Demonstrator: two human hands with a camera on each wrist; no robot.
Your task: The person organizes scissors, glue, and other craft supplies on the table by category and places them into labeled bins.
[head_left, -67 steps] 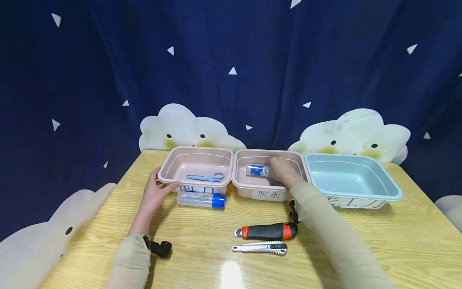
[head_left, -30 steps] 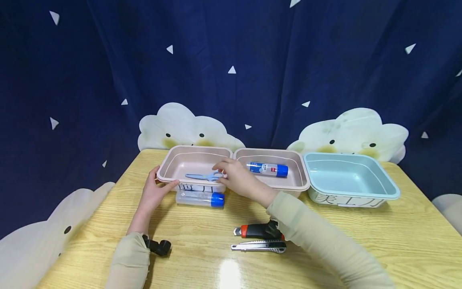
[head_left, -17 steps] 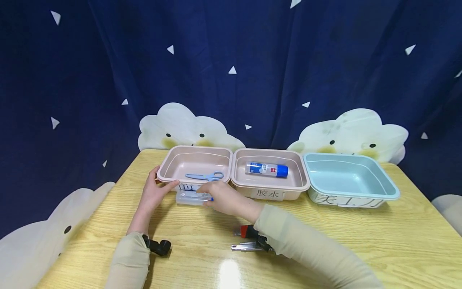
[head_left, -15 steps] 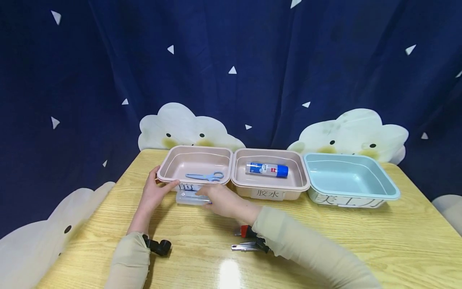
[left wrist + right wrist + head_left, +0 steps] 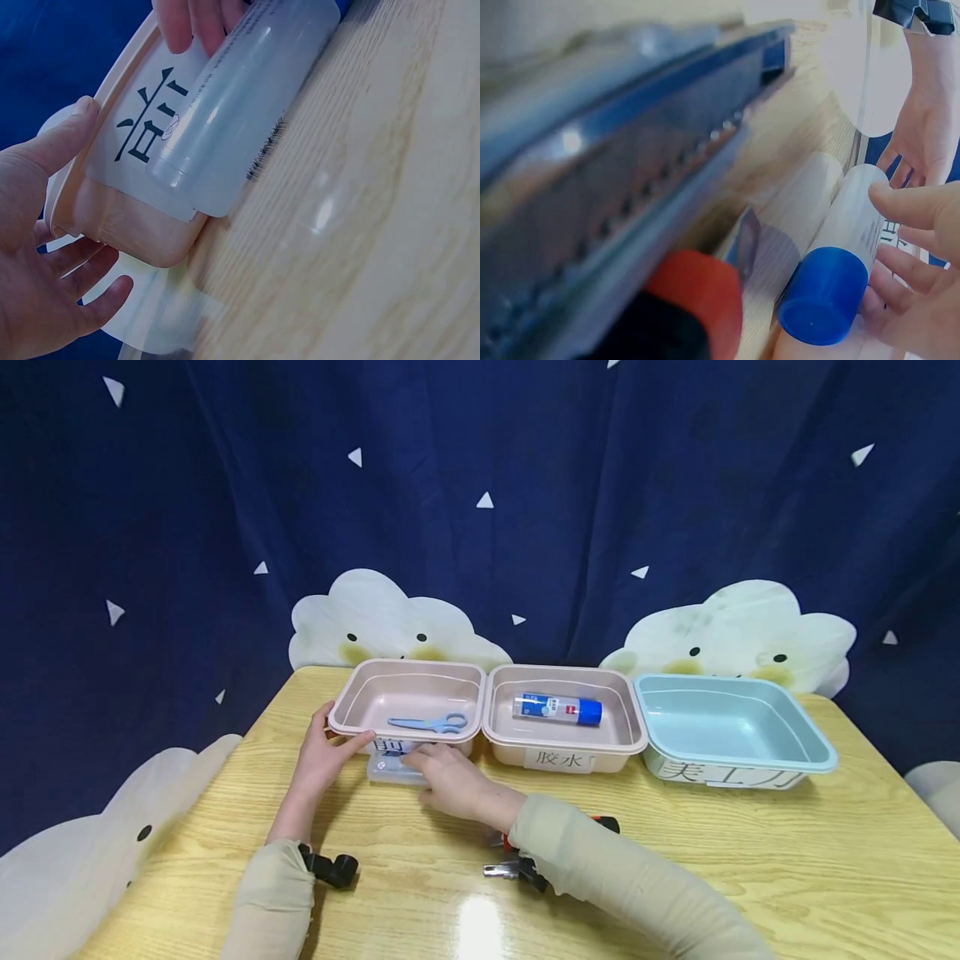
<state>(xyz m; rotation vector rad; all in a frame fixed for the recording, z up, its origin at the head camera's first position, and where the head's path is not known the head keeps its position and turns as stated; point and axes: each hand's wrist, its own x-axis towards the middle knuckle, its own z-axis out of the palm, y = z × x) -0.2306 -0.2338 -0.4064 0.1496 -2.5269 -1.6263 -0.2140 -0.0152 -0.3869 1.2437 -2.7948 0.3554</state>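
My left hand (image 5: 322, 756) grips the left corner of a pink bin (image 5: 408, 668), thumb on the front rim and fingers round the side. Blue scissors (image 5: 427, 724) lie in that bin. In front of it, a clear glue bottle (image 5: 386, 768) lies on its side against the labelled wall. My right hand (image 5: 453, 781) holds this bottle near its cap; the head view hides the cap behind the hand. In the right wrist view the blue cap (image 5: 821, 300) shows, with the thumb on one side of the bottle and the fingers on the other.
The middle pink bin (image 5: 566, 747) holds another blue-capped glue bottle (image 5: 557, 708). A light blue bin (image 5: 738, 764) stands at the right. Under my right forearm lie a red-and-black utility knife (image 5: 606, 823) and a silver snap-off cutter (image 5: 498, 870), both partly covered.
My right hand has let go of the labelled glue bottle in the middle bin, swept left past the scissors and come down on the clear glue bottle. My left hand has stayed put.
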